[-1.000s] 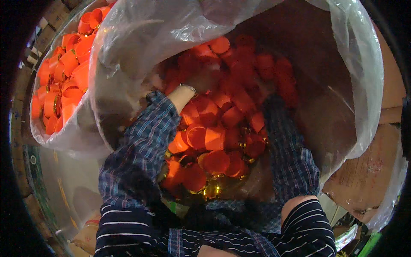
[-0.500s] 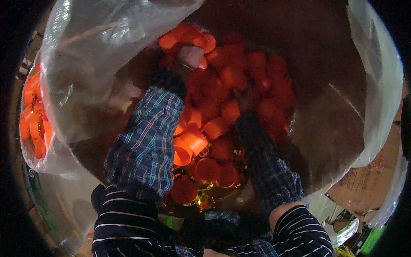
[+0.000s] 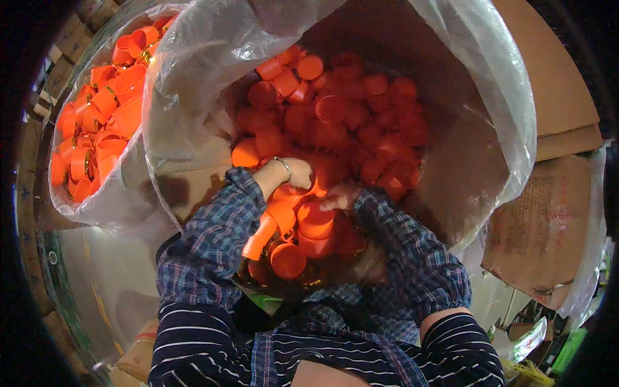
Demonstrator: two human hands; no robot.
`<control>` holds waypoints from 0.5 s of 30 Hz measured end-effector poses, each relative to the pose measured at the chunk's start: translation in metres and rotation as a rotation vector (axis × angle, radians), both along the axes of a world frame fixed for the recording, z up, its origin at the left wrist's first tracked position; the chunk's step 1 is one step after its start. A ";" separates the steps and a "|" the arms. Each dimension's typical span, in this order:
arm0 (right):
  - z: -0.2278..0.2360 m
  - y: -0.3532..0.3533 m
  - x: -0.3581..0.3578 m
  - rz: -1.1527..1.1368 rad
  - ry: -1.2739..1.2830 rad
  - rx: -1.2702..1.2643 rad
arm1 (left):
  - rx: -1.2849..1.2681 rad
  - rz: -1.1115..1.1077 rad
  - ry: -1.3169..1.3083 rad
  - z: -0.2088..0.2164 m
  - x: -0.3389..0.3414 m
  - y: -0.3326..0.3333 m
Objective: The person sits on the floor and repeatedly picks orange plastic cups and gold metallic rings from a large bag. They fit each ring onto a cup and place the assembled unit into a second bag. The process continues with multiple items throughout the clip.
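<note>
A big bag of clear plastic (image 3: 193, 77) holds a heap of orange plastic cups (image 3: 348, 116). Both my arms, in blue plaid sleeves, reach down into it. My left hand (image 3: 295, 173), with a thin bracelet on the wrist, is curled over the top of a nested stack of orange cups (image 3: 263, 233) that slants down toward my body. Just to its right, my right hand (image 3: 340, 196) has its fingers closed on an orange cup (image 3: 316, 220) in a cluster of cups between my forearms. The fingertips of both hands are partly hidden among the cups.
A second clear bag (image 3: 71, 200) with more orange cups (image 3: 97, 122) stands at the left. Brown cardboard (image 3: 548, 219) lines the right side, with a cardboard box wall (image 3: 554, 71) above it. Green and yellow scraps (image 3: 541, 361) lie at the lower right.
Both hands have drawn back from deep in the heap toward my body and come together. A nested stack of cups now sits under my left hand.
</note>
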State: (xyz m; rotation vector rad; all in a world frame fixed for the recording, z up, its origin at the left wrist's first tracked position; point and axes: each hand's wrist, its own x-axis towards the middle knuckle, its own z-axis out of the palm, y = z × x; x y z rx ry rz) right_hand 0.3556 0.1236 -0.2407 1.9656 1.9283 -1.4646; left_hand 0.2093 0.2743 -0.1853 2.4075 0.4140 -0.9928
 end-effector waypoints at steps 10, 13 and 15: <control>0.053 0.100 0.132 -0.380 -0.425 0.316 | 0.171 0.756 -0.714 0.018 -0.018 0.120; 0.042 0.130 0.207 -0.447 -0.740 0.460 | 0.904 0.477 -1.064 -0.041 0.011 0.183; 0.035 0.143 0.245 -0.484 -0.826 0.458 | 0.329 0.466 -1.455 -0.065 0.042 0.240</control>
